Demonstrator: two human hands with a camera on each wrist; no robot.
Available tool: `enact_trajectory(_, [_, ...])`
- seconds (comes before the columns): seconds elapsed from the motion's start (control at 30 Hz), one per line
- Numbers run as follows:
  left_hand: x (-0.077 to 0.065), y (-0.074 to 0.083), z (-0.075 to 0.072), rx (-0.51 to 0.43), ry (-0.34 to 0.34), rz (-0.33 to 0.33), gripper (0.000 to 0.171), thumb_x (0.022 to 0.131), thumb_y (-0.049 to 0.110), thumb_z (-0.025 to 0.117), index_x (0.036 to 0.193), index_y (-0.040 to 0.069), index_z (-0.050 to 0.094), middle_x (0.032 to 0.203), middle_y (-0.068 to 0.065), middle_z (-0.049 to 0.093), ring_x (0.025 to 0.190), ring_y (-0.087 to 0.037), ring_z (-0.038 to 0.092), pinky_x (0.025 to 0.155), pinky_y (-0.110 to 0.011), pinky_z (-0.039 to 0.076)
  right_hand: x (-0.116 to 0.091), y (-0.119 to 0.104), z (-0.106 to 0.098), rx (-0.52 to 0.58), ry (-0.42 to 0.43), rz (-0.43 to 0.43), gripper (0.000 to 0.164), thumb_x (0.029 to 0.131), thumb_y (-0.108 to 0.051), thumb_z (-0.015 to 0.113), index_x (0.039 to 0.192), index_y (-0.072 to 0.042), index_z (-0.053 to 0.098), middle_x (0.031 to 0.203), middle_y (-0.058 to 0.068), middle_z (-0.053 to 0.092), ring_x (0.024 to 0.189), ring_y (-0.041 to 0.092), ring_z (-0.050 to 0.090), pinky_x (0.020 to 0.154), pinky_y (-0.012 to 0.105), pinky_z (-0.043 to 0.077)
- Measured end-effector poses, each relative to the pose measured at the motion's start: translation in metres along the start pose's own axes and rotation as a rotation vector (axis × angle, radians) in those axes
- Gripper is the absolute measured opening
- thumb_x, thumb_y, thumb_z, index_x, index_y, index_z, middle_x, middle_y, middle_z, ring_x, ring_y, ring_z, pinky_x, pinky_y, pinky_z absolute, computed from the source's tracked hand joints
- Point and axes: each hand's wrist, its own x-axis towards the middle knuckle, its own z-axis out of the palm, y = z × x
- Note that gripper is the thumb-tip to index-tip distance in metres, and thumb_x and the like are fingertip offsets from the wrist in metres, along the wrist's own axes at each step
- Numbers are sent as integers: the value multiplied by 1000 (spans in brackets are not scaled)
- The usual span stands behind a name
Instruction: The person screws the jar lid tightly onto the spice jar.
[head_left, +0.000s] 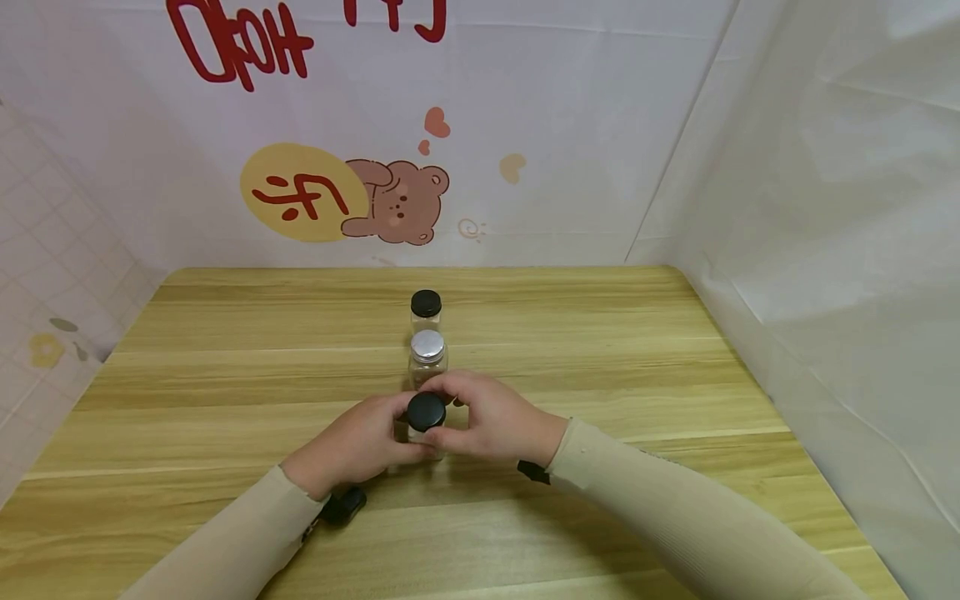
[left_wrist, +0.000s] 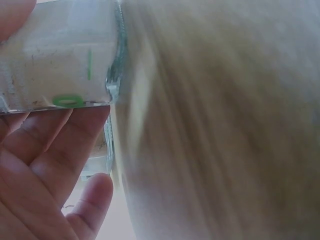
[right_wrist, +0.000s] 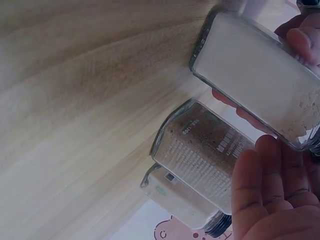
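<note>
A square glass spice jar (right_wrist: 255, 70) of white powder, with a black lid (head_left: 426, 411), stands between both hands. My left hand (head_left: 356, 442) grips its glass body from the left, thumb in front and fingers along the side. From the right, my right hand (head_left: 498, 417) holds the lid area between thumb in front and fingers behind. In the left wrist view, the jar's lower part (left_wrist: 60, 60) shows a green mark, and its base is at the wood surface. Just behind is a jar of brown speckled spice (right_wrist: 200, 150) with a silver lid (head_left: 428, 345).
Farthest back in the same row stands another jar with a black lid (head_left: 426, 303) and pale contents. The wooden table (head_left: 585, 358) runs back to a white printed sheet (head_left: 570, 108). White sheeting (head_left: 847, 208) also hangs along the right side.
</note>
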Motion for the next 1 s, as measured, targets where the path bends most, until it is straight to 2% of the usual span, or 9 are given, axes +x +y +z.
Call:
enact_trajectory(0.13, [0, 0, 0, 1, 1, -1, 49, 87, 50, 85, 131, 32, 70, 132, 8, 71, 116, -11, 65, 102, -44, 51, -1, -1, 1, -14, 7, 15, 40, 94, -21, 80, 130, -11, 65, 119, -2, 71, 110, 10, 66, 99, 34, 56])
enact_trajectory(0.3, [0, -1, 0, -5, -1, 0, 48, 87, 50, 85, 129, 32, 70, 135, 8, 70, 122, -13, 65, 106, -46, 50, -1, 1, 2, 2, 10, 34, 45, 93, -23, 81, 132, -11, 63, 119, -3, 70, 110, 9, 65, 99, 36, 56])
enact_trajectory(0.43, [0, -1, 0, 3, 2, 4, 49, 87, 52, 84, 129, 31, 70, 134, 8, 71, 122, -13, 65, 105, -46, 51, 0, 2, 2, 18, 9, 6, 49, 93, -21, 81, 136, -11, 62, 121, -3, 71, 112, 8, 65, 101, 37, 56])
enact_trajectory(0.63, [0, -2, 1, 6, 0, 4, 51, 87, 55, 82, 131, 32, 70, 132, 9, 71, 113, -10, 65, 101, -43, 51, -1, 3, 3, 9, 25, -33, 42, 93, -18, 79, 132, -13, 65, 120, -2, 71, 111, 8, 66, 100, 39, 57])
enact_trajectory(0.87, [0, -1, 1, -11, 1, 3, 51, 87, 53, 84, 132, 32, 70, 136, 9, 70, 123, -13, 65, 106, -46, 50, -1, 4, 4, 24, 28, 25, 41, 93, -22, 82, 129, -13, 65, 117, -4, 70, 108, 8, 64, 99, 39, 56])
enact_trajectory(1.0, [0, 0, 1, -10, 3, 5, 51, 87, 53, 84, 131, 30, 70, 135, 8, 70, 124, -14, 65, 106, -47, 51, -2, 4, 4, 29, 30, -2, 46, 93, -21, 82, 133, -11, 63, 120, -2, 71, 110, 9, 65, 100, 39, 57])
